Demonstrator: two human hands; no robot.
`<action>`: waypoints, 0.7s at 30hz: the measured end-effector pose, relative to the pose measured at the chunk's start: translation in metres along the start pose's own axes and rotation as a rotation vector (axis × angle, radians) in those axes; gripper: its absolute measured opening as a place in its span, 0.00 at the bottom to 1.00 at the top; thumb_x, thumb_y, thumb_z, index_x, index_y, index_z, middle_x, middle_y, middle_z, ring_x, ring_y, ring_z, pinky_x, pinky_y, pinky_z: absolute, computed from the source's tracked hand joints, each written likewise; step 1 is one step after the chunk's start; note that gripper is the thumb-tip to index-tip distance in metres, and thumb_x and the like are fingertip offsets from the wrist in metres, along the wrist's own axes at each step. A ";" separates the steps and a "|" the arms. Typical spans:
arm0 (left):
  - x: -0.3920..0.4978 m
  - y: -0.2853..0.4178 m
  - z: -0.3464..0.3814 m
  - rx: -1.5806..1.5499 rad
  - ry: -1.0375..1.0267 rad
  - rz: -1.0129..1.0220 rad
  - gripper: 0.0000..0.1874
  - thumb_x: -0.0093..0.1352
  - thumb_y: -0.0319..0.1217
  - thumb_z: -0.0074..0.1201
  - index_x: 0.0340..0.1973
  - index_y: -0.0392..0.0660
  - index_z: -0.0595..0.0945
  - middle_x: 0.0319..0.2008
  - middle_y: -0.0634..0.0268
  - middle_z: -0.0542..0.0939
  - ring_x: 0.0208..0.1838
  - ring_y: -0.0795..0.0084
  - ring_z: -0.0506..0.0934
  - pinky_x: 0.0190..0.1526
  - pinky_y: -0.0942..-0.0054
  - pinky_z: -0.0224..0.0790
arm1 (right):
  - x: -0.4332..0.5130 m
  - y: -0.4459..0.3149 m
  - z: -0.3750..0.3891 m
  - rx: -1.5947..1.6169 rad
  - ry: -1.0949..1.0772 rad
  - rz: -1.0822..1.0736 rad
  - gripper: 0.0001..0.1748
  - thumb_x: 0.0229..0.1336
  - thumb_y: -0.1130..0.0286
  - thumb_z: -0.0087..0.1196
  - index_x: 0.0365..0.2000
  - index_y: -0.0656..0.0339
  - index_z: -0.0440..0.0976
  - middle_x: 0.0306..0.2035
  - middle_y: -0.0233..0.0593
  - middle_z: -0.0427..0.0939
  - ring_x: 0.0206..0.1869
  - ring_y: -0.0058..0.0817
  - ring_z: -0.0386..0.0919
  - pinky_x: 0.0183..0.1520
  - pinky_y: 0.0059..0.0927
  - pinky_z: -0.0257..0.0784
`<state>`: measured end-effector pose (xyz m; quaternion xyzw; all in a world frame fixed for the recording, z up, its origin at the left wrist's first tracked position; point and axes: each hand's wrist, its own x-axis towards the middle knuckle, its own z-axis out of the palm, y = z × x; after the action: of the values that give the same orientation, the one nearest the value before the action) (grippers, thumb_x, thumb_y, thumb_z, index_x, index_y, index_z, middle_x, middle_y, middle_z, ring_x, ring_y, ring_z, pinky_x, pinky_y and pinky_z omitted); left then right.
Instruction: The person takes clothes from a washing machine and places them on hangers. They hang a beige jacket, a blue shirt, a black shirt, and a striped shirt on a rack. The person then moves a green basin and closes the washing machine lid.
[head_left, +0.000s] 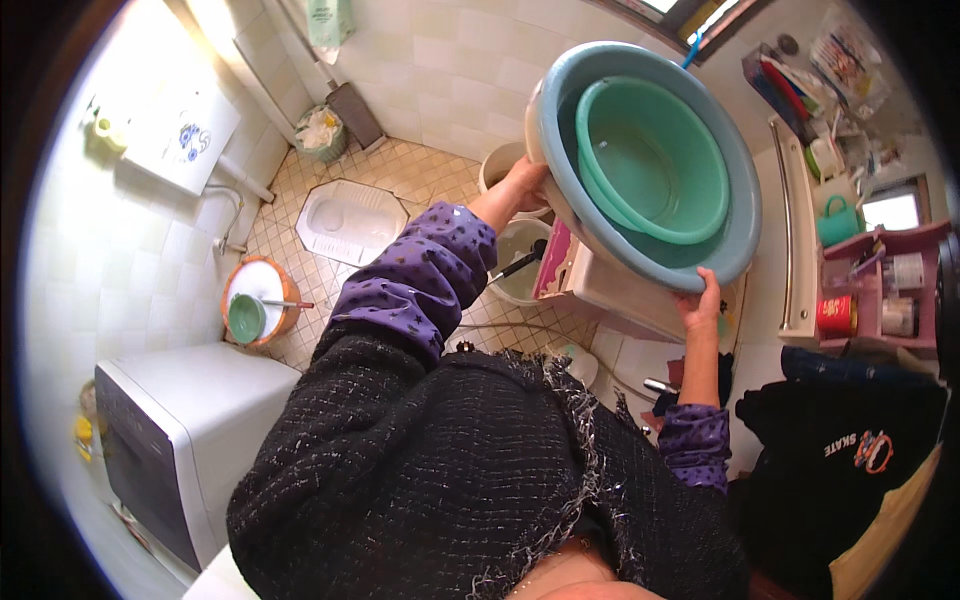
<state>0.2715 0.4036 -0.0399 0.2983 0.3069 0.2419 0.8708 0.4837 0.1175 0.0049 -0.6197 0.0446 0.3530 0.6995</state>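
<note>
Both my hands carry a large blue-grey plastic basin (739, 232), tilted so that I look into it. Nested inside is a smaller green plastic basin (637, 161). My left hand (527, 186) grips the big basin's side at its left, fingers partly hidden behind it. At the near rim, my right hand (699, 306) holds on with the thumb over the edge. Below the basins, a white and pink cabinet or stand (611, 281) is partly covered. Left of it stands a pale bucket (514, 244) with a black-handled tool (521, 262), and another bucket (495, 166) is behind.
A squat toilet (349, 221) is set in the tiled floor. Left are an orange-rimmed tub (281, 292) with a green dipper (246, 319), and a white appliance (199, 390). A metal rail (785, 225), a pink shelf (874, 289) and dark clothes (817, 435) line the right.
</note>
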 end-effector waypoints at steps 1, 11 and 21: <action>-0.001 -0.003 -0.006 -0.033 -0.051 0.053 0.27 0.60 0.30 0.57 0.54 0.51 0.68 0.43 0.57 0.77 0.41 0.56 0.77 0.37 0.46 0.72 | -0.003 0.000 0.002 -0.015 -0.001 -0.032 0.30 0.42 0.63 0.58 0.49 0.55 0.64 0.48 0.39 0.69 0.47 0.38 0.70 0.45 0.46 0.69; -0.125 0.016 -0.081 0.000 0.310 0.309 0.31 0.56 0.31 0.58 0.55 0.44 0.67 0.44 0.56 0.76 0.42 0.59 0.77 0.35 0.60 0.75 | -0.049 -0.003 0.082 -0.049 -0.336 -0.080 0.30 0.47 0.66 0.54 0.53 0.61 0.62 0.51 0.40 0.68 0.52 0.38 0.69 0.54 0.44 0.67; -0.362 0.092 -0.183 0.051 0.852 0.784 0.34 0.55 0.28 0.59 0.57 0.37 0.66 0.48 0.55 0.75 0.50 0.65 0.74 0.52 0.69 0.67 | -0.130 0.060 0.293 -0.258 -0.908 0.153 0.22 0.51 0.63 0.54 0.46 0.61 0.65 0.44 0.36 0.70 0.50 0.33 0.68 0.53 0.40 0.65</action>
<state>-0.1265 0.3175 0.0466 0.2868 0.5027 0.6377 0.5084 0.2440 0.3229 0.0862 -0.4796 -0.2640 0.6413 0.5375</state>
